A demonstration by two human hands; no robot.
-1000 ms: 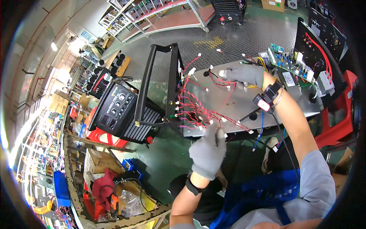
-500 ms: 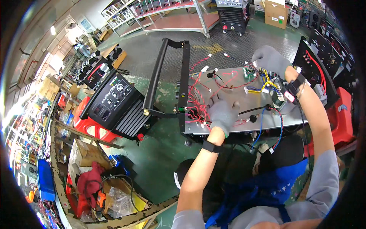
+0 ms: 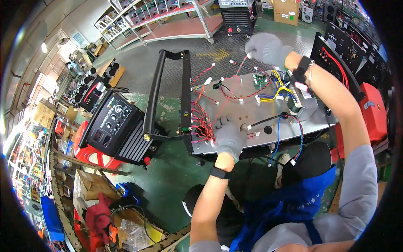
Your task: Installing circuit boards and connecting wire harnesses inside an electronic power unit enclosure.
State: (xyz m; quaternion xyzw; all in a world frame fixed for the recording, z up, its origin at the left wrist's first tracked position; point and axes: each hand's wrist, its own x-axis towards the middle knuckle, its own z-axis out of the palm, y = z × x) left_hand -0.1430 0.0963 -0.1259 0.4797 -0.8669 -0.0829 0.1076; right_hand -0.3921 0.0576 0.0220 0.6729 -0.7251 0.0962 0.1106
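While grey-gloved right hand (image 3: pixel 267 48) pinches its white-plugged end, thin red wire (image 3: pixel 242 66) slants toward grey-gloved left hand (image 3: pixel 230 136) over silver metal plate (image 3: pixel 254 107); left grip, can't tell.

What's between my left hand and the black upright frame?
Head view: a bunch of red wires, over the grey metal plate, lies between your left hand and the black upright frame.

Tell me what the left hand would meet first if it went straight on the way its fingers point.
Probably the red wires strung across the metal panel ahead of the left hand; their height above the panel is hard to judge here.
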